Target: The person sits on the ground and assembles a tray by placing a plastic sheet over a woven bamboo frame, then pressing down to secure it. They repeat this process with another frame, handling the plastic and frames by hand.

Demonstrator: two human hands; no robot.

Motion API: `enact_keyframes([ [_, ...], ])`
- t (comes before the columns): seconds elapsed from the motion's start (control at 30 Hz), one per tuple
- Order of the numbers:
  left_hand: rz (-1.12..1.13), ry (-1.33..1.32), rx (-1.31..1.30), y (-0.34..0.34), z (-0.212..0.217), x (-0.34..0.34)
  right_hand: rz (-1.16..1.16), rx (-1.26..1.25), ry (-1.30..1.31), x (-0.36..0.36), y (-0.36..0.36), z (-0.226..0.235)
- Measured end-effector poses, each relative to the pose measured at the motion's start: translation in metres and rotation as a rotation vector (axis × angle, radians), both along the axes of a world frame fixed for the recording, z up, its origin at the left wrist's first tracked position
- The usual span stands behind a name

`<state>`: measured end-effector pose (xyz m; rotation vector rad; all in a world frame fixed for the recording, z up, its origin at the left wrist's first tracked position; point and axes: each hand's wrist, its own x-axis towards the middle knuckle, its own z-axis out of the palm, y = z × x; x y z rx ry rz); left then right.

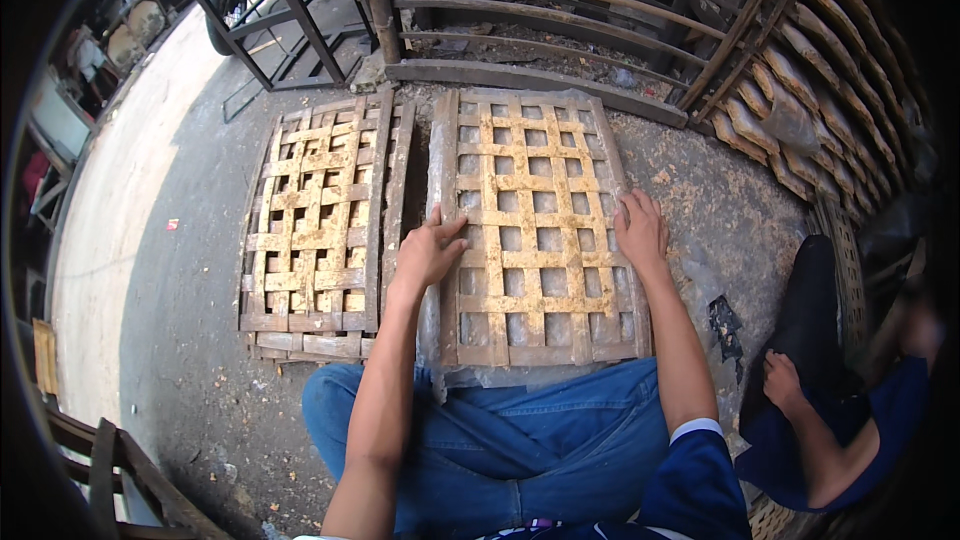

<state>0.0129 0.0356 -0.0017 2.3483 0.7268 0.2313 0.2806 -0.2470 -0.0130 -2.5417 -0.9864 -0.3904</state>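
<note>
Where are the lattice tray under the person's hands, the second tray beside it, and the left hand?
lattice tray (pixel 535 270), head view, central slat crossing
second tray (pixel 315 230), head view, middle slats
left hand (pixel 430 252), head view, back of hand

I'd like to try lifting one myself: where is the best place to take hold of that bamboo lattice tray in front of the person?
Probably by its two long side rails, one from each side, as the left hand and right hand rest now. The lattice tray lies flat and wide on the ground; the thicker edge strips look sturdier than the thin woven slats, and gripping both sides should keep it level.
</note>
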Motion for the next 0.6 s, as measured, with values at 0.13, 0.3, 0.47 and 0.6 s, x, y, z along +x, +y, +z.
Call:
enact_keyframes([
  [0.13,0.003,0.014,0.006,0.001,-0.001,-0.001,-0.04,-0.073,0.007,-0.003,0.002,-0.004],
  [0.3,-0.007,-0.014,0.074,-0.001,-0.006,0.0,-0.045,-0.075,0.101,0.002,0.0,-0.01],
  [0.47,0.013,-0.005,0.056,0.0,-0.007,-0.001,0.03,-0.007,0.237,0.003,0.0,-0.009],
  [0.6,0.0,-0.003,0.056,0.0,-0.003,0.0,0.021,0.005,0.26,0.008,0.002,-0.008],
])
